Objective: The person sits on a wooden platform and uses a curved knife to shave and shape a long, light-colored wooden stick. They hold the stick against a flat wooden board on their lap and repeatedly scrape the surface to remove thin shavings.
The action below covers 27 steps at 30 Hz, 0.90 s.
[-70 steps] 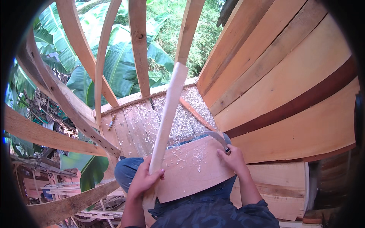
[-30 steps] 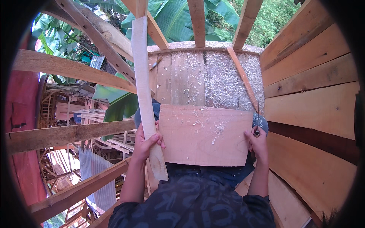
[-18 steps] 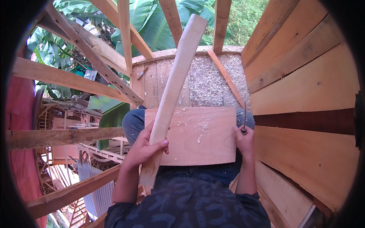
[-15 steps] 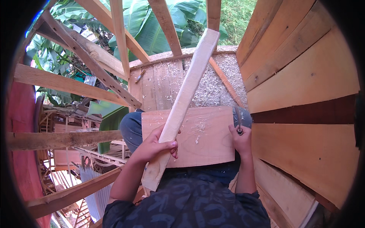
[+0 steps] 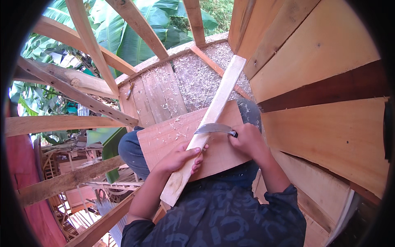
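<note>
My left hand (image 5: 184,157) is wrapped round the lower part of a long pale wooden strip (image 5: 220,99), which slants up and to the right across my lap. In my right hand (image 5: 247,139) is the dark handle of a curved knife (image 5: 216,128). Its blade points left and crosses the strip above my left hand, seemingly touching its upper face. Under both lies a flat wooden board (image 5: 160,142), resting tilted on my thighs, with a few shavings on it.
Many pale shavings (image 5: 201,78) cover the plank floor beyond my knees. A narrow batten (image 5: 214,61) and a small thin tool (image 5: 130,91) lie there. Plank walls (image 5: 312,127) rise close on my right. Open wooden framing (image 5: 70,121) stands on the left, with banana leaves (image 5: 135,37) outside.
My right hand has brought the knife from the board's right edge onto the strip. The board and strip now lie at a different tilt, and my view has shifted to the right.
</note>
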Tool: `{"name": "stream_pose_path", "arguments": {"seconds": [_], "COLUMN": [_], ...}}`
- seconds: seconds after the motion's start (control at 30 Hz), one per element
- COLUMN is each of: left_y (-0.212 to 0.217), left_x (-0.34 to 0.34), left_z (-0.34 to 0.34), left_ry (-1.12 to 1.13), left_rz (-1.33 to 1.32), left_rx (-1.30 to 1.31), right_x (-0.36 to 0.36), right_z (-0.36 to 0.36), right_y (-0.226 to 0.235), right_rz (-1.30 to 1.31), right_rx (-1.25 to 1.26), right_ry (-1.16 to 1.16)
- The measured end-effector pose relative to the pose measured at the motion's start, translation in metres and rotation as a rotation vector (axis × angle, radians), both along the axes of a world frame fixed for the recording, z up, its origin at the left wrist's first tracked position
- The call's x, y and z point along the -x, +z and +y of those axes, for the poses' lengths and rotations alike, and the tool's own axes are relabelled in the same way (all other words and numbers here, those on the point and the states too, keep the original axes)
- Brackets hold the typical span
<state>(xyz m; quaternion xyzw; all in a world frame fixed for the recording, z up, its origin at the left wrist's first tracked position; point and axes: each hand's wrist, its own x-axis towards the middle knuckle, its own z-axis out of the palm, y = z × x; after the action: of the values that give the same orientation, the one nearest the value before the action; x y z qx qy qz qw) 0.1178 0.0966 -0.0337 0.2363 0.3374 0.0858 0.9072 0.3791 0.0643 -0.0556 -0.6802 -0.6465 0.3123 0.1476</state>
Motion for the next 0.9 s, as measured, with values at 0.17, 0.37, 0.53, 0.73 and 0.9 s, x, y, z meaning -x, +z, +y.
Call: {"name": "stream_pose_path", "arguments": {"seconds": [0.17, 0.37, 0.53, 0.73, 0.9], "left_y": [-0.006, -0.014, -0.010, -0.015, -0.024], "left_x": [0.007, 0.010, 0.019, 0.014, 0.016], "left_z": [0.002, 0.007, 0.010, 0.007, 0.008], "left_ry": [-0.019, 0.014, 0.123, 0.109, 0.091], "left_rz": [0.042, -0.040, -0.116, -0.116, -0.128], "left_rx": [-0.010, 0.073, 0.264, 0.289, 0.247], "right_x": [0.008, -0.002, -0.015, 0.025, 0.012], "right_z": [0.019, 0.039, 0.060, 0.027, 0.043], "right_y": [0.015, 0.013, 0.025, 0.029, 0.010], "right_rz": [-0.218, -0.390, -0.406, -0.331, -0.469], "right_rx": [0.233, 0.209, 0.226, 0.332, 0.264], "right_ry": [0.031, -0.062, -0.154, 0.031, 0.034]}}
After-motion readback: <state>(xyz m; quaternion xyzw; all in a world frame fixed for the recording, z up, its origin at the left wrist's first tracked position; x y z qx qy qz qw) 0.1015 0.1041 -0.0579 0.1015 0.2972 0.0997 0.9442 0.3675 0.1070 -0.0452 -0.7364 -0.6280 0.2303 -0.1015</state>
